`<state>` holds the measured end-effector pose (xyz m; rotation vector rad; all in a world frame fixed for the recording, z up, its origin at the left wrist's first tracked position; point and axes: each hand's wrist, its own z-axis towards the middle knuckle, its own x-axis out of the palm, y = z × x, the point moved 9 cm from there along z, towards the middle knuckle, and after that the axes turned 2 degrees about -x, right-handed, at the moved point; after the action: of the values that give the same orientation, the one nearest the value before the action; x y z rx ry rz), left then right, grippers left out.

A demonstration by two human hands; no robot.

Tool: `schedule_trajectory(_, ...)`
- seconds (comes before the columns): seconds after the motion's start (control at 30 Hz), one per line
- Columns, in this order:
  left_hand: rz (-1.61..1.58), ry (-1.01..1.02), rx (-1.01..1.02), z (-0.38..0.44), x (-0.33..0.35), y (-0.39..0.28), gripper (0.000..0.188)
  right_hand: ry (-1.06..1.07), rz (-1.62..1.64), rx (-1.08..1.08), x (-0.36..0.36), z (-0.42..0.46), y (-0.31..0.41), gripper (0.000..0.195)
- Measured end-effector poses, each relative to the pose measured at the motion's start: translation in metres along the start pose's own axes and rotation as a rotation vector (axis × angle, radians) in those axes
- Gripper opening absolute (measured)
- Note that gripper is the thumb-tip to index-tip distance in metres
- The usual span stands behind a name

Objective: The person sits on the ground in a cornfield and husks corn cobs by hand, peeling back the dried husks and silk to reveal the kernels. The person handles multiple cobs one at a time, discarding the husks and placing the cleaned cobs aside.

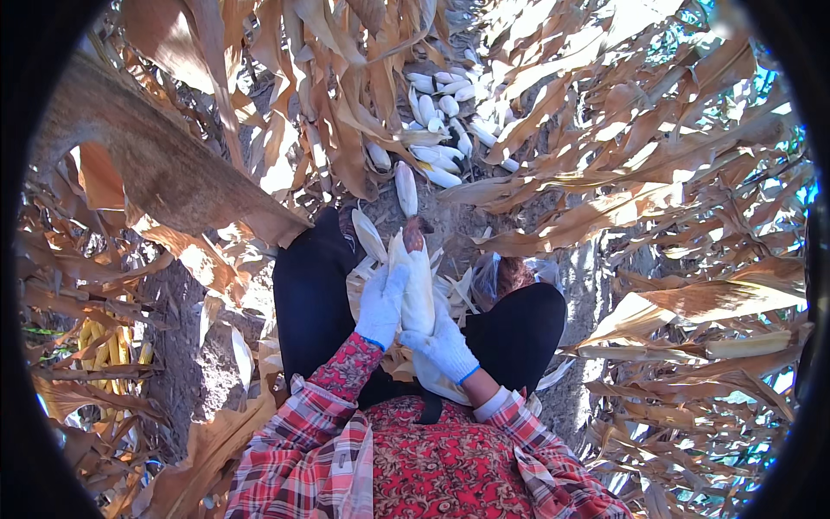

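Observation:
An ear of corn in its pale husk (pixel 418 292) is held upright in the view between my two gloved hands, over my spread knees. My left hand (pixel 382 301), in a white knit glove, grips its left side near the upper part. Around the lower right of the ear closes my right hand (pixel 444 347), gloved alike. Brown silk (pixel 413 237) sticks out at the ear's far tip. Just beyond lies another husked ear (pixel 406 188) on the soil. Peeled husk pieces (pixel 457 292) lie between my legs, partly hidden by the hands.
Farther ahead, several ears in white husks (pixel 441 110) lie heaped on the ground. Bare yellow corn ears (pixel 107 347) are piled at the left. Dry cornstalk leaves (pixel 648 168) crowd both sides, and one broad leaf (pixel 175 162) reaches close to my left knee.

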<state>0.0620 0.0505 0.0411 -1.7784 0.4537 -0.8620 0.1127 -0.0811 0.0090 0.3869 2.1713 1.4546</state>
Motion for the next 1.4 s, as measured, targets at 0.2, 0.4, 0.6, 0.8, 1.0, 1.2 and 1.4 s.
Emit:
schedule_trajectory(0.2, -0.155, -0.090, -0.098, 0.000, -0.006, 0.021, 0.044, 0.023, 0.179, -0.075, 0.000, -0.004, 0.013, 0.092)
schedule_trajectory(0.4, -0.401, -0.115, -0.176, -0.005, 0.005, 0.035, 0.041, 0.031, 0.729, -0.085, 0.004, -0.008, -0.004, 0.073)
schedule_trajectory(0.6, -0.457, -0.071, -0.174, -0.004, 0.006, 0.041, 0.042, 0.029, 0.860, 0.013, 0.010, -0.001, -0.035, 0.068)
schedule_trajectory(0.8, -0.394, -0.061, -0.144, -0.005, 0.004, 0.037, 0.043, 0.020, 0.879, 0.062, 0.011, 0.001, -0.048, 0.064)
schedule_trajectory(1.0, -0.387, -0.097, -0.161, -0.007, 0.004, 0.039, 0.044, -0.003, 0.989, 0.126, 0.014, -0.001, -0.043, 0.059)
schedule_trajectory(1.2, -0.398, -0.116, -0.162, -0.007, 0.002, 0.047, 0.042, -0.049, 1.033, 0.211, 0.015, 0.003, -0.059, 0.059)
schedule_trajectory(1.4, -0.425, -0.111, -0.167, -0.006, 0.004, 0.048, 0.042, -0.047, 1.051, 0.210, 0.015, 0.003, -0.060, 0.059)
